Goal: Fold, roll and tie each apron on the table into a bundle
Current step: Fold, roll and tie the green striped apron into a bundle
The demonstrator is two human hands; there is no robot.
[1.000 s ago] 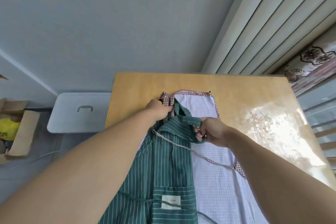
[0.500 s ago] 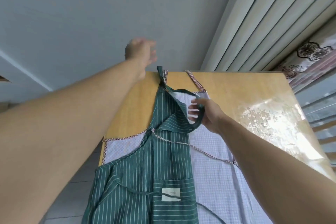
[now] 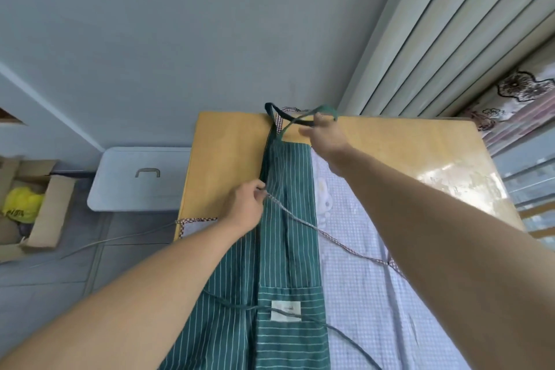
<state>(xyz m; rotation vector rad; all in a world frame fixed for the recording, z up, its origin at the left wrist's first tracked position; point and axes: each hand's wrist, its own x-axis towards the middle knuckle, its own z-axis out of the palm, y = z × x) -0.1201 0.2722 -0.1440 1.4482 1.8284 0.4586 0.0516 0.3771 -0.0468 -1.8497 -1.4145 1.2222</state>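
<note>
Green striped apron (image 3: 288,219) lies lengthwise on the wooden table (image 3: 228,159), folded into a narrow strip, its bib end toward the table's far edge and its pocket end, with a white label (image 3: 285,311), toward the near edge. Beneath it, and extending to its right, lies a white checked apron (image 3: 360,264) with red checked trim; one trimmed strap (image 3: 330,236) crosses the green apron diagonally. Left hand (image 3: 246,207) rests at the left edge of the green apron, thumb and forefinger pinching the fabric edge where that trimmed strap begins. Right hand (image 3: 326,137) reaches to the far edge of the table, fingers curled around the green neck loop (image 3: 295,119), which is drawn up off the table surface. A thin green waist tie (image 3: 240,306) trails across the pocket end. On the floor left of the table stand a white lidded bin (image 3: 141,177) and a cardboard box (image 3: 45,213) containing a yellow item (image 3: 21,203).
</note>
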